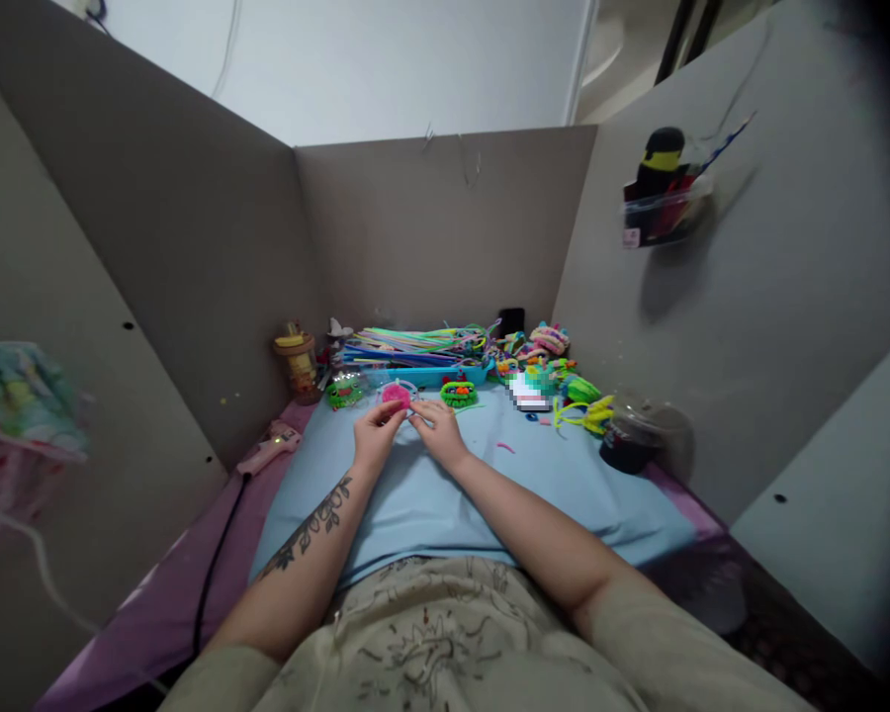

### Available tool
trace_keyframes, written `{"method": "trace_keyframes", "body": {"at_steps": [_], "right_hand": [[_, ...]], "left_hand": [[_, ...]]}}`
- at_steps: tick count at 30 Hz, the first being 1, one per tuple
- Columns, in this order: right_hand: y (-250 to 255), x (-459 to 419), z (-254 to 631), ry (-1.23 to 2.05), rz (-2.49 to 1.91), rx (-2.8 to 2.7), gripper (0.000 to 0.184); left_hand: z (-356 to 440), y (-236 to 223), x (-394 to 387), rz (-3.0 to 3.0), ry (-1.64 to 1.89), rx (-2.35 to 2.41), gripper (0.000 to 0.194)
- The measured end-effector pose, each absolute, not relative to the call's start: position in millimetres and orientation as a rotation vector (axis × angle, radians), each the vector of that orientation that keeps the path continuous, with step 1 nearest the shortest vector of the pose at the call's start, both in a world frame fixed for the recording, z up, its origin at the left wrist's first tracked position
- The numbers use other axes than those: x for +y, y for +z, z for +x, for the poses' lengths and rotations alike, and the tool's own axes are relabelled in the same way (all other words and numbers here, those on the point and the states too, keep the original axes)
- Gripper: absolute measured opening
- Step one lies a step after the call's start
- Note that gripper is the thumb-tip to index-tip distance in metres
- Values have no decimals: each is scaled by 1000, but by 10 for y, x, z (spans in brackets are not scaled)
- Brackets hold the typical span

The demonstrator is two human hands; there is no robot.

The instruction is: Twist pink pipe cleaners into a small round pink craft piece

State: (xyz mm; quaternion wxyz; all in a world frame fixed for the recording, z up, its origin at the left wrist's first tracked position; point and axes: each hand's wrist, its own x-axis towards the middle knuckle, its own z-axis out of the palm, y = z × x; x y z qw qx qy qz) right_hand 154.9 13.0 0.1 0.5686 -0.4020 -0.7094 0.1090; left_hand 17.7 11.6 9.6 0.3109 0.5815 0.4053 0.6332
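Note:
My left hand [375, 432] and my right hand [436, 427] meet over the far middle of a light blue cloth [489, 494]. Both are closed in a pinch on a small pink fuzzy craft piece [397, 395] held just above the cloth. My left forearm bears a tattoo. A green fuzzy ring with orange dots [458, 395] lies just right of the pink piece. Another green ring [343, 395] lies to its left.
A blue tray of colourful pipe cleaners [415, 356] stands at the back. Finished fuzzy pieces [549, 341] pile up at the back right. A pink glue gun [271, 450] with a black cord lies left. A dark lidded cup [627, 445] stands right. Grey partition walls surround the desk.

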Motion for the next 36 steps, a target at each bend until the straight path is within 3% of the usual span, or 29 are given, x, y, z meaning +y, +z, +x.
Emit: {"method": "trace_keyframes", "body": {"at_steps": [5, 11, 27, 36], "right_hand": [[-19, 165, 1574, 422, -950, -1554, 16], [-16, 180, 1597, 596, -996, -1463, 24], [-60, 246, 1586, 566, -1037, -1580, 30], [-39, 197, 1616, 496, -1018, -1577, 13]], "left_hand": [[175, 77, 111, 1677, 1668, 1097, 26], [183, 71, 77, 1828, 1642, 1132, 19], [196, 104, 54, 1859, 1536, 1136, 22], [189, 65, 115, 1689, 1571, 1112, 25]]}}
